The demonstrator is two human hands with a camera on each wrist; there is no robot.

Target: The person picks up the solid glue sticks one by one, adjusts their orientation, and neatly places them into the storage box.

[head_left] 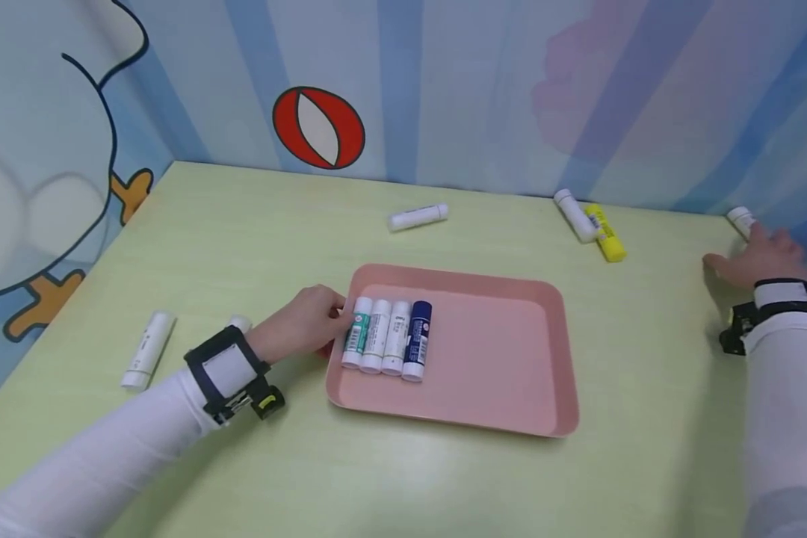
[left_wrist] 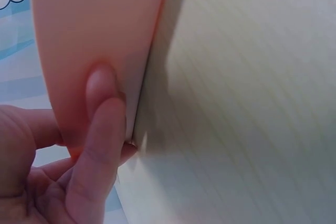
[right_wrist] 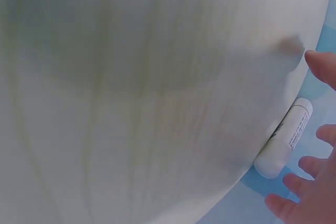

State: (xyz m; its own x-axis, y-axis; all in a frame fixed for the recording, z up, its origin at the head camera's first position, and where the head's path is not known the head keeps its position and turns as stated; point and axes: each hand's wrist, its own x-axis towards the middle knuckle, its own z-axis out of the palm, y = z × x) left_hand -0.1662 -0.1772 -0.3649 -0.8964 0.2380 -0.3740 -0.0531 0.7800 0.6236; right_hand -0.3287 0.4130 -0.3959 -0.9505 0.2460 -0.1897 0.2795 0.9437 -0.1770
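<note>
My left hand (head_left: pixel 304 323) holds the left rim of a pink tray (head_left: pixel 498 359), its thumb and fingers about the wall, as the left wrist view shows the tray's side (left_wrist: pixel 94 19) up close. Along the tray's left end lie several glue sticks side by side: a green-labelled one (head_left: pixel 357 334), two white ones and a dark-blue one (head_left: pixel 417 341). At the far right my right hand (head_left: pixel 770 258) reaches over a white glue stick (head_left: pixel 740 220). The right wrist view has that glue stick (right_wrist: pixel 283 137) apart from the spread fingers (right_wrist: pixel 310 166).
Near the back edge lie a white glue stick (head_left: pixel 418 217), then another (head_left: pixel 574 216) touching a yellow one (head_left: pixel 605 233). Left of the tray is one more white stick (head_left: pixel 148 351); a white end (head_left: pixel 240 323) shows behind my left wrist. A printed wall (head_left: pixel 471 97) rises behind the table.
</note>
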